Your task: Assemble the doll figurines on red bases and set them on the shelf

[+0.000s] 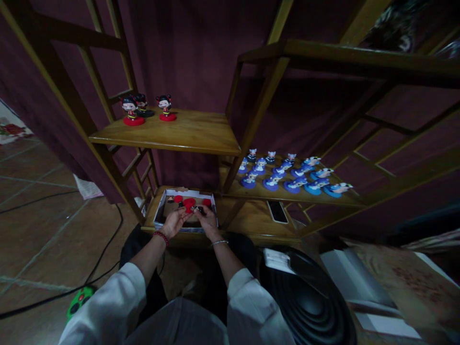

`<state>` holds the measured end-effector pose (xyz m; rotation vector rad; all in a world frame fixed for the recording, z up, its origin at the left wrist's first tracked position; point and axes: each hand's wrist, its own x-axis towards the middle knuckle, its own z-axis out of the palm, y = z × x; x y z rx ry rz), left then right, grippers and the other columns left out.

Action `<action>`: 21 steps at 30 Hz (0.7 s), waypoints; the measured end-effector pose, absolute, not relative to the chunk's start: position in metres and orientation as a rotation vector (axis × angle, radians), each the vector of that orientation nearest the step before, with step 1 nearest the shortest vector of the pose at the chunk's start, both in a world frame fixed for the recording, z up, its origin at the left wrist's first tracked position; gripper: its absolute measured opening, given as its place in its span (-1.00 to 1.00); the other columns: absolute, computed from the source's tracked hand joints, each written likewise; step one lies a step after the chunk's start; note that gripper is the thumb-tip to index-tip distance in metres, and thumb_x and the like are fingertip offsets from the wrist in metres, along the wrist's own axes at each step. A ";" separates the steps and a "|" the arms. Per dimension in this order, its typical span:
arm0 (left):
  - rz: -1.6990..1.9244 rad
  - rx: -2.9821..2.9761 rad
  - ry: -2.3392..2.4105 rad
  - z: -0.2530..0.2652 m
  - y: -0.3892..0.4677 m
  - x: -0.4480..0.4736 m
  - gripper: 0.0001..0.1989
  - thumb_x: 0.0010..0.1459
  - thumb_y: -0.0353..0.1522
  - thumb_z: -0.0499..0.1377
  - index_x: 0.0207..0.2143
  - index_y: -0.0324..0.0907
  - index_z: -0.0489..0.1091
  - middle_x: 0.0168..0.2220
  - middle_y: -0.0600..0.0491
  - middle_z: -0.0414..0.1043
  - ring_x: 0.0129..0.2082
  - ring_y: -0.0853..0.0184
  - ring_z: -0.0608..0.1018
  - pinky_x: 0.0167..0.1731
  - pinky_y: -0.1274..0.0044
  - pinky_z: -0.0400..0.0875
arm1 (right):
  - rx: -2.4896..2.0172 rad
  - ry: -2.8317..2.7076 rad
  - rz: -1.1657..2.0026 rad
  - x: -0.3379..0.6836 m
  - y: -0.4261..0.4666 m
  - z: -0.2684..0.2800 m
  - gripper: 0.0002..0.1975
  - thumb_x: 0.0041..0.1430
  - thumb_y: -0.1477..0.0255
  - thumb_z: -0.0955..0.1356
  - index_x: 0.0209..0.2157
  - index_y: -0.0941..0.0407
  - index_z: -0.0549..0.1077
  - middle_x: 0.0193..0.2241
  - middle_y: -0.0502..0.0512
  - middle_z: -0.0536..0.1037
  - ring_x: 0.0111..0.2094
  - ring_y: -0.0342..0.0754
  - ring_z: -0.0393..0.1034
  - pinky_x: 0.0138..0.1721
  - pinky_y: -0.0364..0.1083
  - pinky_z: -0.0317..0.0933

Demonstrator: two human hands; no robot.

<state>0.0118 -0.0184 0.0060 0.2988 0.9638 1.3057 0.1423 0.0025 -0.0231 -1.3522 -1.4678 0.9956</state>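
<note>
Over a shallow box [158, 211] on the low shelf, my two hands meet. My left hand [175, 222] is closed with its fingertips at a red round base [189, 205]. Between the fingers of my right hand [208, 222] is a small dark-haired figurine [197, 209], close against that base; whether the two are joined I cannot tell. Another red base [178, 198] and a small figurine [170, 199] lie towards the back left of the box. A further red piece [207, 202] shows at its right side.
Black-haired figurines on bases, one of them [165, 106], stand on the upper left shelf [201, 132]. Several blue and purple figurines [273, 181] fill the right shelf. A phone [277, 212] lies below them. To my right is a black round stool-like object [309, 302] bearing a white packet [277, 260].
</note>
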 end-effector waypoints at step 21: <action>1.340 0.345 0.922 0.010 -0.021 0.013 -0.84 -0.05 -0.64 0.07 -0.47 -0.31 0.39 -0.44 -0.03 0.50 -0.26 0.32 0.53 -0.04 0.40 0.36 | -1.409 -1.441 0.993 0.137 0.006 -0.024 -0.75 -0.06 0.28 0.32 -0.29 0.07 0.44 -0.39 -0.04 0.52 -0.37 -0.13 0.39 -0.29 -0.15 0.28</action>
